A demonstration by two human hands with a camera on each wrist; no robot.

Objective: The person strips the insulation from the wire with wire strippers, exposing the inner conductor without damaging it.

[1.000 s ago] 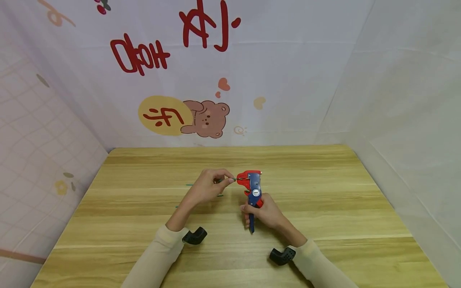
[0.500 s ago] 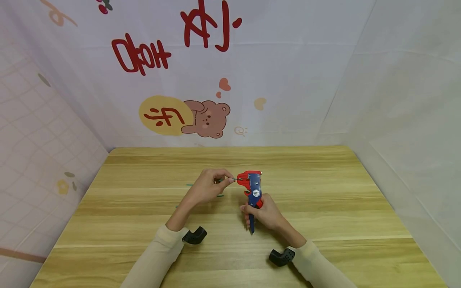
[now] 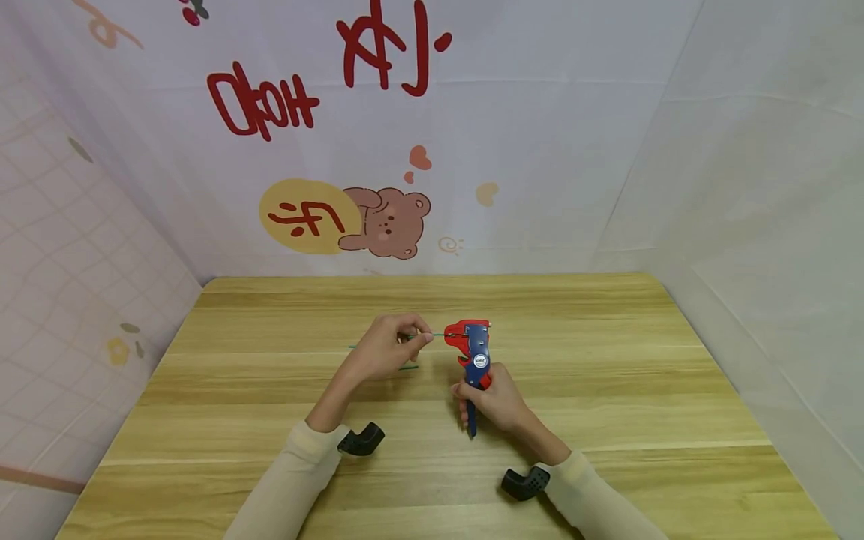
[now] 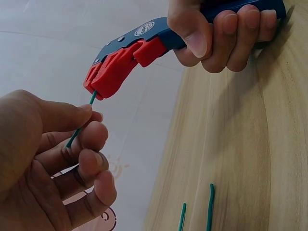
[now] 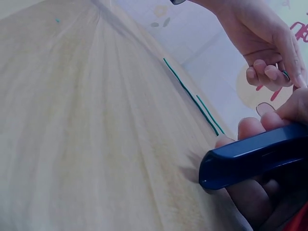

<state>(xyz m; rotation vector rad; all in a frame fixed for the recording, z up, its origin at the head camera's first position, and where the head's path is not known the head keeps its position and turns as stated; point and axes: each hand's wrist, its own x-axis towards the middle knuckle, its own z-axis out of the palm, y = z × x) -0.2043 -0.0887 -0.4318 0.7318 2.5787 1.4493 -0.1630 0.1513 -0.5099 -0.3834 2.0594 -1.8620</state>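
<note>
My left hand (image 3: 386,351) pinches a thin green wire (image 4: 93,97) between thumb and forefinger. One end of that wire runs into the red nose of a blue-and-red wire stripper (image 3: 477,346); the other end pokes out behind the fingers in the left wrist view. My right hand (image 3: 501,397) grips the stripper by its blue handles, fingers curled round them, with the nose turned toward the left hand. A short length of wire shows between the left fingertips and the stripper. Inside the nose the wire's tip is hidden.
Two more green wires lie side by side on the wooden table (image 3: 607,420), a longer one (image 5: 187,91) and another one (image 5: 210,114), partly behind the left arm in the head view. A tiny green piece (image 5: 57,20) lies farther off. White printed cloth (image 3: 540,150) hangs round the table.
My left hand has shifted slightly left, and more green wire now shows between its fingertips and the stripper. The right hand and stripper have stayed nearly in place.
</note>
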